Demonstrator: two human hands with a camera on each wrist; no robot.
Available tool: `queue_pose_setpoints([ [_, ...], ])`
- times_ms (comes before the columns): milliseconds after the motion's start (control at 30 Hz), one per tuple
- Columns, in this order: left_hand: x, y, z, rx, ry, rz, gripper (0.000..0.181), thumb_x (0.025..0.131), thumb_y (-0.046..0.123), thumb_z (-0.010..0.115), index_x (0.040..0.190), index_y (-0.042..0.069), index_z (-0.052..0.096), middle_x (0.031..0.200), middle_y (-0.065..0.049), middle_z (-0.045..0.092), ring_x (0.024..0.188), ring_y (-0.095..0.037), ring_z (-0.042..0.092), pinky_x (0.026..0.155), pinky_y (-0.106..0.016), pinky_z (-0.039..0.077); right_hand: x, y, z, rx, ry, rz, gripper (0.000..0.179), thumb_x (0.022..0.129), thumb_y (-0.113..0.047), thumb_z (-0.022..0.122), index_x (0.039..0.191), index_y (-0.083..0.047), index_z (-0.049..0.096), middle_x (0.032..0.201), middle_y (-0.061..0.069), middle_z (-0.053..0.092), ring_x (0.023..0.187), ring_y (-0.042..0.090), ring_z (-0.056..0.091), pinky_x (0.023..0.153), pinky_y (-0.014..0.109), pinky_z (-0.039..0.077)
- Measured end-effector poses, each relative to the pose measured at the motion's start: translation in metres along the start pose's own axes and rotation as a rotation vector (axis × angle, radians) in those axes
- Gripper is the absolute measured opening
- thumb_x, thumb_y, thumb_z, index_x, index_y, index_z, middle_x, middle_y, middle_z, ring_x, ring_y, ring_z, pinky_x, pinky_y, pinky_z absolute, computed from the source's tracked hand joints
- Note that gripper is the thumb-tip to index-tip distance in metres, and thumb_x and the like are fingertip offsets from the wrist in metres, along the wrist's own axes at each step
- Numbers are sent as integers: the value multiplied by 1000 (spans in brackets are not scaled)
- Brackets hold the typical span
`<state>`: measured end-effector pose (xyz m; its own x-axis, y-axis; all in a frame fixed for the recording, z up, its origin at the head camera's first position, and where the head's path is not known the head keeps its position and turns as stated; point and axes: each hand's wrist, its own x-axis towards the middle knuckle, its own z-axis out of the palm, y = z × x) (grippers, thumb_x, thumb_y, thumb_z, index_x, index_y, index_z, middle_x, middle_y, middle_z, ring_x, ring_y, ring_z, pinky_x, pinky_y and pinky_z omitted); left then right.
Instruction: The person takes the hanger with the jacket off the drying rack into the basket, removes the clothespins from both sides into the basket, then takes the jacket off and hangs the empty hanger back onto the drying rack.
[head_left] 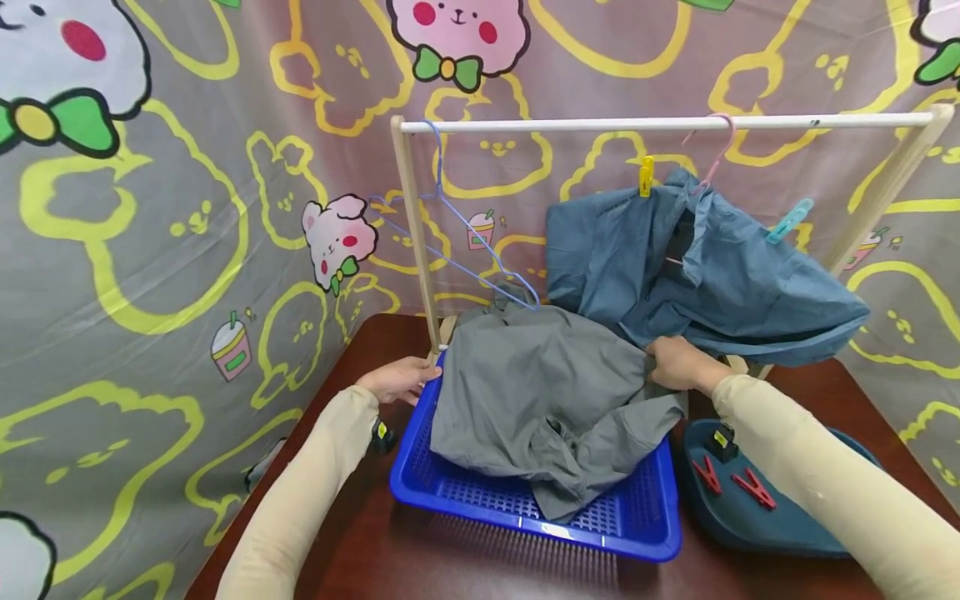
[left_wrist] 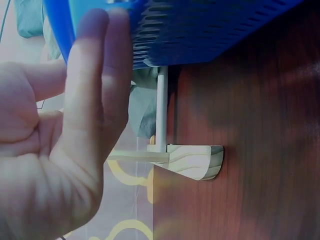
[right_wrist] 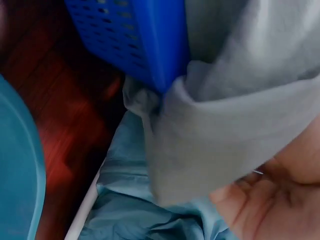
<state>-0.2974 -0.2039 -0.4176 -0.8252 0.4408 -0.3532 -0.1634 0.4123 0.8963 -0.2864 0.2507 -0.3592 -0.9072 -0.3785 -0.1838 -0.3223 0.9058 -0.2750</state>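
A blue plastic basket on the table holds a crumpled grey garment, part of which spills over its right side. My left hand grips the basket's left rim, with its fingers along the outer wall, as the left wrist view shows. At the far right side of the basket, my right hand holds the edge of the grey garment, its fingers curled at the cloth. The cloth hides the rim there. In the right wrist view, a flap of the garment hangs beside the basket corner.
Behind the basket stands a clothes rack. A blue hanger hangs at its left, a blue garment with clips on a pink hanger at its right. A dark teal basin with red clothespins sits right of the basket.
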Motion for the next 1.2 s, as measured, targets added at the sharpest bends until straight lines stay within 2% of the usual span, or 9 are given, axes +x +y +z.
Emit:
queue_pose_setpoints([
  [67,0,1,1,-4,5,1,35,103,21,41,122,-7,49,94,-10,66,82,-21,65,73,-39,54,-1,-1,-1,8,95,-22,7,82,-3,61,84,4,62,66,9,50,58,22,47,55,34,38],
  [100,-1,1,1,-7,7,-5,35,103,21,41,121,-7,50,94,-10,65,82,-21,65,73,-39,54,-2,-2,-2,21,134,-34,9,83,-2,59,74,-2,58,61,4,43,54,17,40,52,32,34],
  [167,-1,1,1,-6,9,-13,35,103,21,40,122,-8,49,93,-9,66,82,-21,65,73,-38,54,-4,-6,-3,30,224,-68,22,83,-2,57,65,-10,47,57,1,38,51,16,38,50,31,34],
  [200,-1,1,2,-8,12,-22,35,103,21,41,122,-7,50,93,-9,66,82,-21,65,73,-38,54,-5,-10,-4,36,264,-84,28,84,-3,57,63,-13,41,56,1,35,50,15,37,50,31,33],
  [367,-1,6,4,9,36,-42,33,103,21,41,118,-7,50,91,-10,65,79,-20,65,71,-37,54,-13,-35,-13,79,406,-209,29,88,-4,58,65,-13,43,55,-2,33,48,14,38,50,31,34],
  [600,-2,13,6,1,55,-77,36,103,19,40,124,-9,48,90,-11,64,77,-19,64,69,-35,54,-32,-80,-5,68,446,-430,38,86,2,63,65,-14,36,59,-3,28,50,10,32,50,29,33],
  [733,-3,14,6,-8,49,-74,38,103,19,40,127,-9,45,90,-10,64,76,-18,64,69,-34,54,-44,-100,9,29,370,-507,40,83,3,68,66,-16,37,62,-6,29,54,7,30,51,25,32],
  [900,-3,15,5,-11,48,-79,37,103,19,41,127,-9,45,87,-8,65,74,-17,64,67,-33,55,-56,-112,23,-37,158,-570,33,82,-1,71,67,-16,45,62,-9,35,56,4,35,52,23,33],
  [1200,-1,15,5,42,66,-98,38,102,21,43,128,-7,47,95,-13,66,79,-20,65,69,-36,55,-44,-99,44,-150,-205,-437,22,86,-4,66,70,-13,56,58,-6,40,52,6,37,50,24,35],
])
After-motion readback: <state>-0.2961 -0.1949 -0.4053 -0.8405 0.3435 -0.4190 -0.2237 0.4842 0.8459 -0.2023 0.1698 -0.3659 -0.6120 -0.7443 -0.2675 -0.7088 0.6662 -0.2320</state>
